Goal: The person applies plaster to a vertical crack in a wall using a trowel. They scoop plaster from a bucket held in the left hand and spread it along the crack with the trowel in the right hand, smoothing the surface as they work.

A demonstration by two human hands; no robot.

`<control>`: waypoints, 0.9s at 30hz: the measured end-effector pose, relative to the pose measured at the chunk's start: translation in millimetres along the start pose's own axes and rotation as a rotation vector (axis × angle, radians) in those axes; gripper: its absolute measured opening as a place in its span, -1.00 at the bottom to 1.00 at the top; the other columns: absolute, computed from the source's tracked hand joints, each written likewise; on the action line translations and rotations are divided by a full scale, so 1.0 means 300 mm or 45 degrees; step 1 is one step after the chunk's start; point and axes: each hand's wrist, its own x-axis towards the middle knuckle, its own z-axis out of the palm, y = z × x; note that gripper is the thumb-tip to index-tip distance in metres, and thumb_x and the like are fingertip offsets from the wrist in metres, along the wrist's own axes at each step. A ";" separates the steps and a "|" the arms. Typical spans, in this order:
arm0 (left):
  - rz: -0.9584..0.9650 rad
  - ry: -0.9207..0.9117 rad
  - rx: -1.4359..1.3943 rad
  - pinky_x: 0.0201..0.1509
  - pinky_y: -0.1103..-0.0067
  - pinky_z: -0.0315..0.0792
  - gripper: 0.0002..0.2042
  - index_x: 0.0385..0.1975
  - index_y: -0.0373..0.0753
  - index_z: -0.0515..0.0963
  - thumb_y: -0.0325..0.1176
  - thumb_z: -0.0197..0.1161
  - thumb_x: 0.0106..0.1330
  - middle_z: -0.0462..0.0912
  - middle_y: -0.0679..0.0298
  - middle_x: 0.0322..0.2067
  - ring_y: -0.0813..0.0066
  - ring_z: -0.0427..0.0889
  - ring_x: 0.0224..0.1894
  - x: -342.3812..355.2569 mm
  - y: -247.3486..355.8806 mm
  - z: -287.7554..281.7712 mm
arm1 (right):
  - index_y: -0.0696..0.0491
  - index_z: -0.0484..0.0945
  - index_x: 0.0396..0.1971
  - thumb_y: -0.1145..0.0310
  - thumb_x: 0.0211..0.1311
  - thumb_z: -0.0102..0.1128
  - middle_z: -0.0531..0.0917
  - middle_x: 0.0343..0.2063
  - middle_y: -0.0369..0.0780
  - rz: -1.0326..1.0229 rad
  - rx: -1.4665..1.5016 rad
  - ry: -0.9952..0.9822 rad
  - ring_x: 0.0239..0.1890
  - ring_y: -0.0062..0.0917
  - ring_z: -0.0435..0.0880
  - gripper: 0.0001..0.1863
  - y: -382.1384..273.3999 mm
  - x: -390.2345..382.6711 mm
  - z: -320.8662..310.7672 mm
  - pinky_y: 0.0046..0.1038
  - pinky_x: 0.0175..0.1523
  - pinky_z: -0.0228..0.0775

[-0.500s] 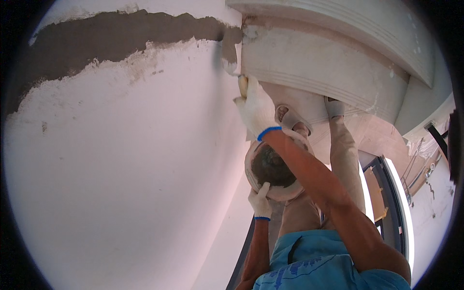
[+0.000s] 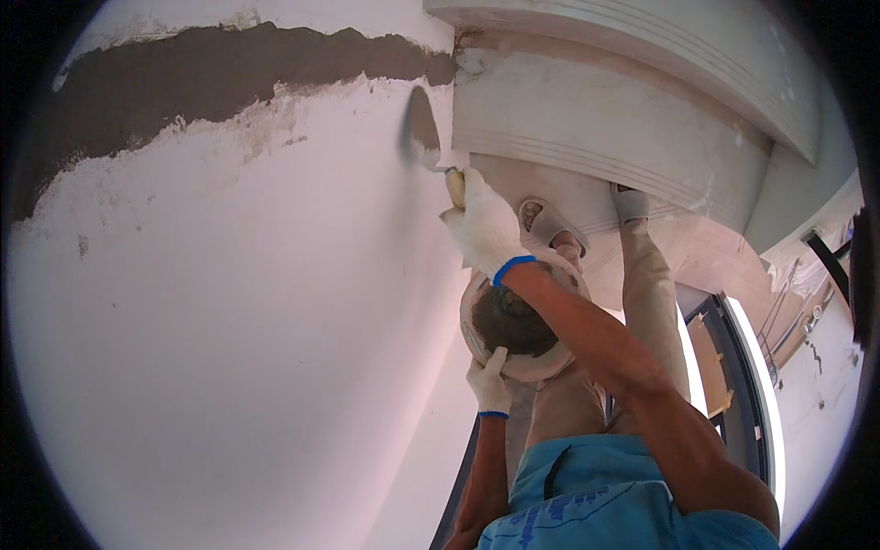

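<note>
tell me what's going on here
A person in white gloves grips a trowel in the right hand, its blade just below the end of a rough grey band on the white wall; whether it touches the wall is hard to tell. The left hand holds the rim of a round bowl with dark grey mix inside. The band reaches the corner beside the pale steps.

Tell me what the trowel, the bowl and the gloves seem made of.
Trowel blade: probably metal, dull, judging by its thin grey sheet. Trowel handle: perhaps wood, from its smooth yellowish look. Bowl: possibly plastic, matte, pale and thick-rimmed, though its soiled surface leaves that open. Gloves: apparently knitted, probably cotton: matte white, softly textured.
</note>
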 end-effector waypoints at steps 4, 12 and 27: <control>0.024 -0.013 -0.037 0.14 0.36 0.61 -0.48 0.27 -0.47 0.48 -0.52 0.41 0.31 0.67 0.09 0.10 0.25 0.70 0.05 -0.004 0.014 0.013 | 0.12 0.39 0.14 0.29 0.20 0.37 0.70 -0.12 0.17 -0.098 0.074 0.161 -0.02 0.18 0.68 -0.45 -0.010 0.082 -0.013 0.07 0.04 0.50; 0.048 -0.033 -0.049 0.19 0.34 0.60 -0.47 0.28 -0.48 0.47 -0.52 0.40 0.32 0.66 0.08 0.12 0.23 0.69 0.09 -0.003 0.021 0.024 | 0.12 0.40 0.23 0.26 0.17 0.39 0.70 -0.13 0.16 -0.105 0.033 0.039 0.00 0.16 0.67 -0.36 -0.058 0.106 0.004 0.03 0.07 0.49; 0.083 -0.011 -0.106 0.06 0.45 0.60 -0.57 0.12 -0.51 0.58 -0.50 0.46 0.27 0.72 0.12 -0.02 0.35 0.71 -0.07 -0.022 0.030 0.075 | 0.09 0.32 0.22 0.36 0.22 0.35 0.66 -0.07 0.17 -0.145 0.028 0.079 0.00 0.17 0.67 -0.41 -0.128 0.074 -0.017 0.04 0.02 0.48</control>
